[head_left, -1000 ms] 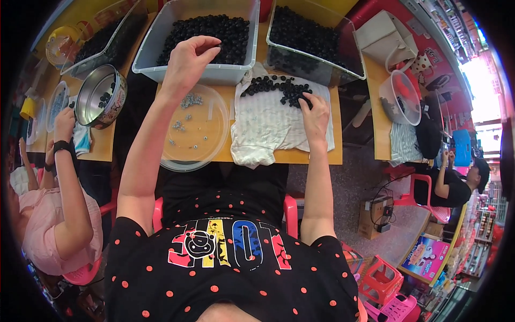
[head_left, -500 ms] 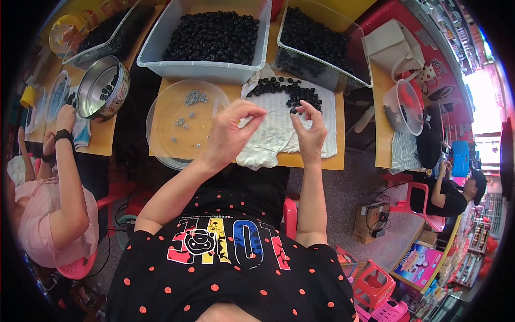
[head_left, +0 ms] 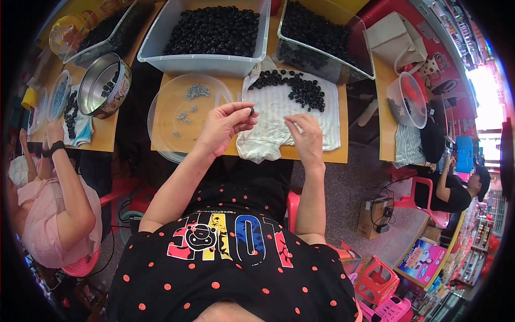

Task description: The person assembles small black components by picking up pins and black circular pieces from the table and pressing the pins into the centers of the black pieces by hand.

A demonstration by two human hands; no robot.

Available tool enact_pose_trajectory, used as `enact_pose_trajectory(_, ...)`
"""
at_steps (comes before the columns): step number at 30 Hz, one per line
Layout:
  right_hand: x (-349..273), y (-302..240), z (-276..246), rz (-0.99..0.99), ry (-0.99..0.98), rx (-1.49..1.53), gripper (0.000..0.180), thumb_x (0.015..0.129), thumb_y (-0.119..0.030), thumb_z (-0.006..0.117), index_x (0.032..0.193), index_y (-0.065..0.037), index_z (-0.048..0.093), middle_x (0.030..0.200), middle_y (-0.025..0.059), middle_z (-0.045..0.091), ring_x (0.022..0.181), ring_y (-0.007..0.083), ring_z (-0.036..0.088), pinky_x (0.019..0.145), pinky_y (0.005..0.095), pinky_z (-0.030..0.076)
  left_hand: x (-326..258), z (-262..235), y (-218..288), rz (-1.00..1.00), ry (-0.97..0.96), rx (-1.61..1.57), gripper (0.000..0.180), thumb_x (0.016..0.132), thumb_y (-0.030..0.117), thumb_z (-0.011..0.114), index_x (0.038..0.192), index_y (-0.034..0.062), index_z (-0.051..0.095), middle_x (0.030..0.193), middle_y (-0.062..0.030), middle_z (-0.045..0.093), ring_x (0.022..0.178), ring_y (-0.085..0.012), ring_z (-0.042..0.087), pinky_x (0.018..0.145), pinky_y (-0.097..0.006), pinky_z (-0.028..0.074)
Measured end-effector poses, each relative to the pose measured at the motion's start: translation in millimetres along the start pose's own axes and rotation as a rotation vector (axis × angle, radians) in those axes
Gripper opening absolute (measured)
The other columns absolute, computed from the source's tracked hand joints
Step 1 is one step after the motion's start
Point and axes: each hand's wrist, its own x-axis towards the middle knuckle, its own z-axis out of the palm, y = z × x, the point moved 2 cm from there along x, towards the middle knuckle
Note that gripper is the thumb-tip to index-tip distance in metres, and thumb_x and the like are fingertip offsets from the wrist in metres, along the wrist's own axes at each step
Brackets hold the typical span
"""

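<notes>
My left hand [head_left: 221, 127] pinches a small round black piece [head_left: 251, 111] between thumb and fingertips, above the left part of a folded white cloth [head_left: 328, 129]. Over the same cloth, my right hand [head_left: 308, 140] has its thumb and fingers pressed together; whatever may lie between them is too small to make out. Matching black pieces [head_left: 307, 93] lie in a loose curved heap along the cloth's far side. Left of the cloth is a round clear plastic tray [head_left: 159, 115], with small silvery metal parts [head_left: 197, 91] in little groups on it.
Behind stand a big translucent bin [head_left: 204, 65] and a clear bin [head_left: 316, 67], both full of black pieces. A round metal tin [head_left: 86, 96] is at the left by a co-worker in pink [head_left: 59, 214]. A clear bowl [head_left: 406, 107] stands on the right-hand table.
A black piece now shows in my left fingertips, where none was visible before. My right hand has drawn nearer from the heap, its fingers closing together.
</notes>
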Motion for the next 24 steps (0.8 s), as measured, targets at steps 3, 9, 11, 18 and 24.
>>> enact_pose_trajectory(3, -10.8, -1.1, 16.2, -0.062, -0.141, -0.036, 0.012, 0.074, -0.010, 0.073, 0.085, -0.007, 0.071, 0.085, 0.0079, 0.065, 0.084, 0.0273, 0.059, 0.078, 0.0362, 0.047, -2.7, -3.4, -1.2, -0.023, -0.013, -0.040, 0.020, 0.094, 0.008, 0.057, 0.112, -0.0005, 0.061, 0.103, -0.0147, 0.068, 0.085, -0.0172, 0.068, 0.078, -0.029, 0.057)
enact_pose_trajectory(9, -18.2, 1.2, 25.4, -0.046, -0.202, -0.090, 0.012, 0.074, -0.011, 0.072, 0.086, -0.008, 0.071, 0.083, 0.0073, 0.065, 0.083, 0.0255, 0.059, 0.079, 0.0365, 0.046, -4.3, 1.2, -11.4, -0.062, -0.099, -0.118, 0.018, 0.094, 0.007, 0.057, 0.111, 0.0003, 0.060, 0.106, -0.0144, 0.067, 0.090, -0.0188, 0.068, 0.079, -0.030, 0.057)
enact_pose_trajectory(11, -15.8, -8.3, 19.3, -0.056, -0.197, -0.066, 0.013, 0.075, -0.010, 0.073, 0.088, -0.008, 0.071, 0.084, 0.0070, 0.066, 0.081, 0.0237, 0.059, 0.077, 0.0350, 0.047, -4.2, 3.6, -12.7, -0.074, -0.112, -0.150, 0.018, 0.094, 0.007, 0.058, 0.110, -0.0001, 0.061, 0.104, -0.0134, 0.067, 0.089, -0.0190, 0.068, 0.080, -0.031, 0.057)
enact_pose_trajectory(18, -9.6, -41.9, -1.9, 0.307, -0.058, 0.575, 0.013, 0.077, -0.002, 0.071, 0.091, -0.002, 0.070, 0.087, 0.0017, 0.069, 0.073, 0.0067, 0.053, 0.066, 0.0218, 0.045, -5.1, 4.6, -20.3, -0.116, -0.183, -0.182, 0.020, 0.093, 0.007, 0.061, 0.111, -0.0013, 0.063, 0.097, -0.0085, 0.066, 0.086, -0.0155, 0.067, 0.079, -0.029, 0.058)
enact_pose_trajectory(24, -11.1, -48.7, -0.6, 0.260, 0.009, 0.613, 0.013, 0.077, 0.000, 0.071, 0.090, -0.002, 0.069, 0.088, 0.0002, 0.068, 0.075, 0.0053, 0.052, 0.067, 0.0206, 0.044, -11.0, 11.4, -21.4, -0.198, -0.173, -0.268, 0.018, 0.093, 0.008, 0.061, 0.109, -0.0001, 0.063, 0.097, -0.0104, 0.069, 0.084, -0.0149, 0.067, 0.077, -0.027, 0.058)
